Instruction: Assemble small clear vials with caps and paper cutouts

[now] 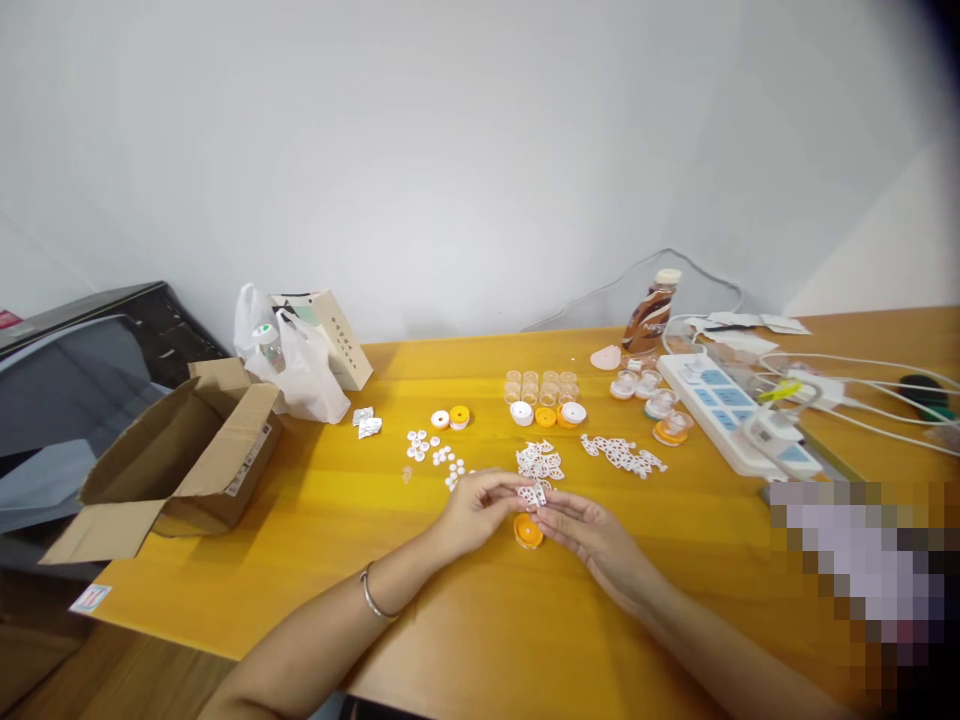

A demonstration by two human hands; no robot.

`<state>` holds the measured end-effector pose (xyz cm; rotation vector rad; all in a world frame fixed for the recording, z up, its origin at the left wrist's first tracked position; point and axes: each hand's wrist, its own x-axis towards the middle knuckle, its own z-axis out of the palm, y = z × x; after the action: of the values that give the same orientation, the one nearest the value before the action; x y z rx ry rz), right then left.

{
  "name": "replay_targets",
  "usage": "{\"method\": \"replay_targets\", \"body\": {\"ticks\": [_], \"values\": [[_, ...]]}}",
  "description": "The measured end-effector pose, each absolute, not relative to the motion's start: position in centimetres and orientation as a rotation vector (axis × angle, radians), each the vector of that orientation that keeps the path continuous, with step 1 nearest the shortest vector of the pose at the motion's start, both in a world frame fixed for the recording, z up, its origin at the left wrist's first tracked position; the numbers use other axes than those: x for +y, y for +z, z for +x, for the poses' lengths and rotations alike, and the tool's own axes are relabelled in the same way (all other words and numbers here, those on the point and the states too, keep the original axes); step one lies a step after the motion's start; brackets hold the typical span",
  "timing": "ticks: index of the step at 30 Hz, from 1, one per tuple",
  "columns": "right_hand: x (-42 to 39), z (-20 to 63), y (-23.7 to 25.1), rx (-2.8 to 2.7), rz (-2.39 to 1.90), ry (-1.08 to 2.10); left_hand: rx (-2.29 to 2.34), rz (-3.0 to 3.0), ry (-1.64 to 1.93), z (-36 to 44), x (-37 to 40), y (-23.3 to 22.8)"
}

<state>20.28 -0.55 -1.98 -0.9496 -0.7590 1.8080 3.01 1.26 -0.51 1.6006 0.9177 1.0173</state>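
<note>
Head view shows left hand [480,510] and right hand [581,525] meeting over the counter [300,540], fingers pinched together on a white lattice piece [532,494] above an orange cap [528,531], kept close below.

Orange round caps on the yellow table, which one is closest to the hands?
The orange round cap lying alone just below the fingertips, between left hand and right hand. The other orange caps sit farther back beside the clear cups.

Both forearms are bare, with no sleeves showing. A thin silver bangle [373,594] circles the left wrist, at about seven o'clock from the left hand [480,508]
</note>
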Motion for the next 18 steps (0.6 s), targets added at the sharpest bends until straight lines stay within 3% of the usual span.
{"method": "replay_targets", "body": {"ticks": [5,18], "values": [[-0.7,20.2,-1.7,-0.783,-0.948,1.846,0.911,1.919,1.052,2.6,1.0,-0.3],[-0.7,20.4,-1.7,-1.013,-1.001,1.851,0.766,1.988,1.024,1.8,2.2,-0.3]]}}
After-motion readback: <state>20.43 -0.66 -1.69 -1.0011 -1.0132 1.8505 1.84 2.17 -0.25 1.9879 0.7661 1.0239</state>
